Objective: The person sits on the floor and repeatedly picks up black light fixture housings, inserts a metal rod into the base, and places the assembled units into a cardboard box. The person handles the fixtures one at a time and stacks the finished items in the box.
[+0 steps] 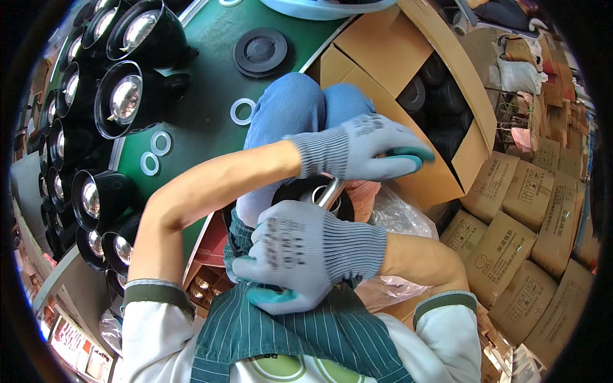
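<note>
Crossed hands over a black round part point(346, 205) in the lap.
The grey-gloved left hand point(373, 150), fingers loosely parted, lies far right; the grey-gloved right hand point(295, 254) curls near left, grip hidden. Best brace the part, keeping the shiny metal rod point(330, 193) steady.

partly blurred left hand point(377, 150), metal tube point(330, 194) partly hidden by right hand point(290, 252), blue basin point(325, 10) cropped at top

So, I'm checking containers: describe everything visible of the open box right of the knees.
The cardboard box is brown, its flaps spread open. Black, rounded pieces lie inside. It stands beside the green table, right of the person's knees. The left hand overlaps part of it in view; contact is unclear.
</note>
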Tool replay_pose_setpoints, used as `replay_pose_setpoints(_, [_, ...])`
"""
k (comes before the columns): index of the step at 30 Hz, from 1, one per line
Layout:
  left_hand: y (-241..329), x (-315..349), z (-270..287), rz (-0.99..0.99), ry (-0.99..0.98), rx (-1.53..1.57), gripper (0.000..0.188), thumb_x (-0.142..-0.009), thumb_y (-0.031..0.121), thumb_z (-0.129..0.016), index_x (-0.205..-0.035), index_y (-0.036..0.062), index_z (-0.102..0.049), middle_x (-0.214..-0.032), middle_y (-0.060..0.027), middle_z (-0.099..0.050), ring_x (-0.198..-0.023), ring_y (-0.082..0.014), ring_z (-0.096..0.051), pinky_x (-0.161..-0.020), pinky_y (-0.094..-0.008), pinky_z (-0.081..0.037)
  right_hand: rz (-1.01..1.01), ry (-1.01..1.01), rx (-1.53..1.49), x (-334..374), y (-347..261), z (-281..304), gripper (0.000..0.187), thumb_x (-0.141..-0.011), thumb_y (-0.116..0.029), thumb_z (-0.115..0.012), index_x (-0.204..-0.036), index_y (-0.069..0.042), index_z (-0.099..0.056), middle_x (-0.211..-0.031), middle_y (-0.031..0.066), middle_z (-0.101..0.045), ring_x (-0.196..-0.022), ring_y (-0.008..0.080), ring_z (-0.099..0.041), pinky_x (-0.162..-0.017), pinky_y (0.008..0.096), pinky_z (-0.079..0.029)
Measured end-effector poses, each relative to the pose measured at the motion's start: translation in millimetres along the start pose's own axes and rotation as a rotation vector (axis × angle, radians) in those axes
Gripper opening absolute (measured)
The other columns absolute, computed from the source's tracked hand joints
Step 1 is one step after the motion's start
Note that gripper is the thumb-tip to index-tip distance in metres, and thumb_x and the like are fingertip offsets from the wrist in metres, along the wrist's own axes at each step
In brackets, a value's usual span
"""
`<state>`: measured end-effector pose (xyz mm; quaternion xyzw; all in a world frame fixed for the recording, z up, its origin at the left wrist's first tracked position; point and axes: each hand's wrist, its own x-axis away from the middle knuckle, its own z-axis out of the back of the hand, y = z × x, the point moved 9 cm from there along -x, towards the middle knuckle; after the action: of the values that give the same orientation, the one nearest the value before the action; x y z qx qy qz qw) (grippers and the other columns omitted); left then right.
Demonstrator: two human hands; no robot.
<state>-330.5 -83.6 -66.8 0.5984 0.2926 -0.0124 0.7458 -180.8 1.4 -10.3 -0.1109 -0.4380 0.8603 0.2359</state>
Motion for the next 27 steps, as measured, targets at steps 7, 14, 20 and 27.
replay_pose_setpoints(7, [54.5, 80.9, 45.6, 0.796, -0.458, -0.707, 0.045, -0.086, 0.048, -0.081, -0.096, 0.0039, -0.078, -0.085, -0.0144, -0.076, -0.072, -0.0291, -0.075, -0.074, -0.0373, -0.059, 0.550, 0.591, -0.581, 33.4, -19.4, 54.9, 0.042, -0.089, -0.024, -0.073, -0.123, 0.001, -0.071, -0.104, 0.0134, -0.075, -0.096, 0.0323, -0.071, -0.085, 0.0442, -0.059])
replay_pose_setpoints(14, [125.0, 79.0, -6.8, 1.230, -0.769, -1.043, 0.061, -0.102, 0.051, -0.057, -0.125, -0.0049, -0.064, -0.078, -0.0147, -0.072, -0.069, -0.0252, -0.073, -0.063, -0.0374, -0.059, 0.093, 1.321, -1.601, 173.3, 109.9, -10.7, 0.073, -0.112, -0.052, -0.019, -0.156, 0.004, -0.036, -0.151, 0.0303, -0.048, -0.142, 0.0428, -0.048, -0.123, 0.0536, -0.032])
replay_pose_setpoints(20, [104.3, 95.5, -20.3, 1.324, -0.333, -1.224, 0.075, -0.102, 0.058, -0.054, -0.139, -0.0066, -0.047, -0.094, -0.0171, -0.071, -0.075, -0.0285, -0.074, -0.060, -0.0381, -0.060, 0.013, 1.195, -1.680, 168.2, 138.7, -56.4, 0.072, -0.113, -0.047, -0.027, -0.155, 0.011, -0.032, -0.156, 0.0328, -0.042, -0.143, 0.0455, -0.045, -0.125, 0.0527, -0.030])
replay_pose_setpoints(27, [121.4, 108.0, -31.0, 1.175, -0.274, -1.349, 0.070, -0.105, 0.053, -0.051, -0.142, -0.0059, -0.043, -0.083, -0.0193, -0.068, -0.068, -0.0288, -0.072, -0.055, -0.0391, -0.057, 0.087, 0.832, -2.084, 62.3, 156.9, -3.3, 0.058, -0.110, -0.046, -0.043, -0.135, 0.004, -0.058, -0.130, 0.0244, -0.067, -0.122, 0.0383, -0.064, -0.119, 0.0515, -0.040])
